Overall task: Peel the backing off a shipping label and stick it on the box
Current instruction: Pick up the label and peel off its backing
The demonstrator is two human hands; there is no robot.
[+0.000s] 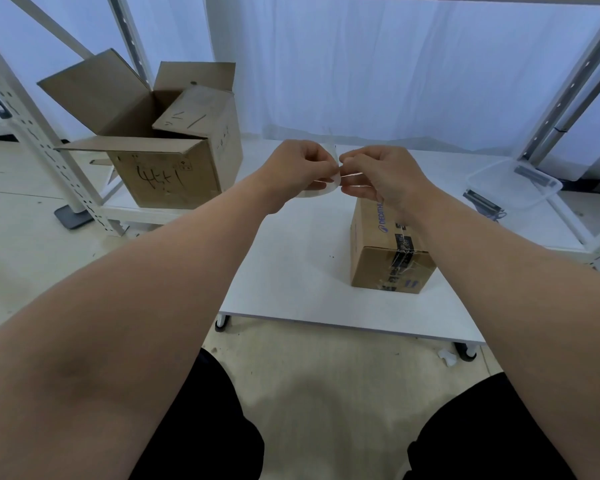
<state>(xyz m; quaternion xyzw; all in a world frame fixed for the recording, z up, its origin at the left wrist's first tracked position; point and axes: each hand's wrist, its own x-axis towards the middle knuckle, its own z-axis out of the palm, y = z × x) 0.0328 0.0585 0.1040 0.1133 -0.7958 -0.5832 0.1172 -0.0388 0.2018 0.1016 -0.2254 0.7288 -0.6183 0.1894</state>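
Two hands work a shipping label (330,183) above a white table (291,271).
Left hand (297,169) and right hand (378,176) both pinch it; taped box (381,258) sits at 5 o'clock.

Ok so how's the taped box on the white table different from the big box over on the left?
The taped box is shut and sealed with tape, while the big box stands open with its flaps up. The taped box looks smaller; the big box looks larger. The taped box carries printed blue lettering, the big box black handwritten marks. The taped box sits on the white table under the right hand; the big box rests on a low shelf. Both are brown cardboard.
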